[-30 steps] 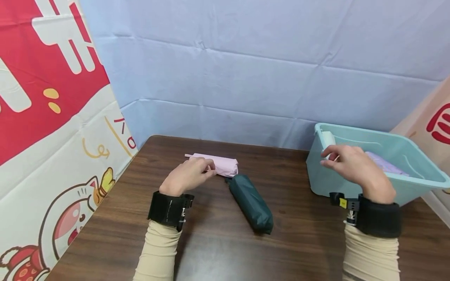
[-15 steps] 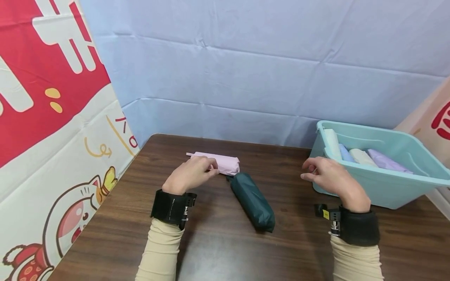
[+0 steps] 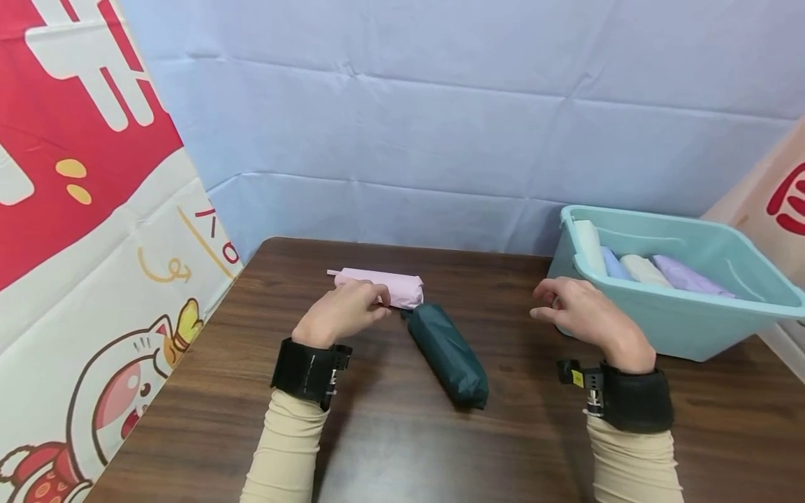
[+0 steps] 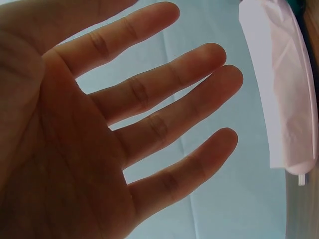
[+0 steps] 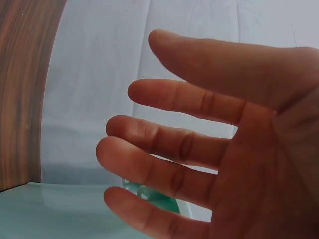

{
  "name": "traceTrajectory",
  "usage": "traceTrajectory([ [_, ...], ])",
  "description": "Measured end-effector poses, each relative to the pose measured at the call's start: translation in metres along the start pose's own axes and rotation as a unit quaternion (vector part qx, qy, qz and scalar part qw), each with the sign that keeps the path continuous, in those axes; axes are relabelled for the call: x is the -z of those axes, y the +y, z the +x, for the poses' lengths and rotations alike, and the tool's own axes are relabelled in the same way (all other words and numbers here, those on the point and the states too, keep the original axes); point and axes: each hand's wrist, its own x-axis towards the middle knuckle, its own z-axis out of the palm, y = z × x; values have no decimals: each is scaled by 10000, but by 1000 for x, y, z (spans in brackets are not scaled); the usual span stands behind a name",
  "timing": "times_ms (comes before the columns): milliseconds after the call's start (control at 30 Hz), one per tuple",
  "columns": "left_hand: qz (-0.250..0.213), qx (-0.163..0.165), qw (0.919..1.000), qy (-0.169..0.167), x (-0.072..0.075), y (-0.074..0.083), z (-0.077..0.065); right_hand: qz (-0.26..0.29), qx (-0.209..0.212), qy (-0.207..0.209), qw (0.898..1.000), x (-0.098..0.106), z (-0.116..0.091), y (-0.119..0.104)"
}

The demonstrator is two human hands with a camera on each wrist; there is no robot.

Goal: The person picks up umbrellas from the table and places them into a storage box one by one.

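My left hand (image 3: 342, 312) hovers over the table, nearest to a pink folded umbrella (image 3: 402, 288), which it partly overlaps in the head view. In the left wrist view its fingers (image 4: 159, 127) are spread and relaxed with nothing in them, and the pink umbrella (image 4: 286, 89) lies beyond the fingertips. A dark green folded umbrella (image 3: 448, 356) lies slantwise between the hands, its far end close to the pink one. My right hand (image 3: 588, 316) is held in front of the left side of a light teal bin (image 3: 698, 307). Its fingers (image 5: 164, 134) are loosely bent and hold nothing.
Inside the bin lie a white roll-shaped bundle (image 3: 590, 246), a blue one (image 3: 614, 264), a cream one (image 3: 644, 270) and a purple one (image 3: 688, 276). A pale blue cloth backdrop (image 3: 409, 140) rises behind the brown table (image 3: 390, 447); a printed sheet (image 3: 151, 230) borders the left.
My right hand has come left and down from over the bin's rim to beside it, uncovering the bundles inside. The left hand and both umbrellas stay nearly in place; the head view shifts slightly.
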Motion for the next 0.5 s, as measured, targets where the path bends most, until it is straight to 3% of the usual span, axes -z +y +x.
traceTrajectory([
  [133,535,-294,9979,212,-10,5,5,23,88,20,10000,-1,2,-4],
  [267,1145,-697,9897,499,-29,14,14,30,151,95,9998,-3,2,-6],
  [367,1527,-836,9838,436,-41,20,20,-5,176,125,9998,-3,1,-5],
  [500,1917,-830,9779,93,-57,28,26,-94,193,183,9996,-3,0,-4],
])
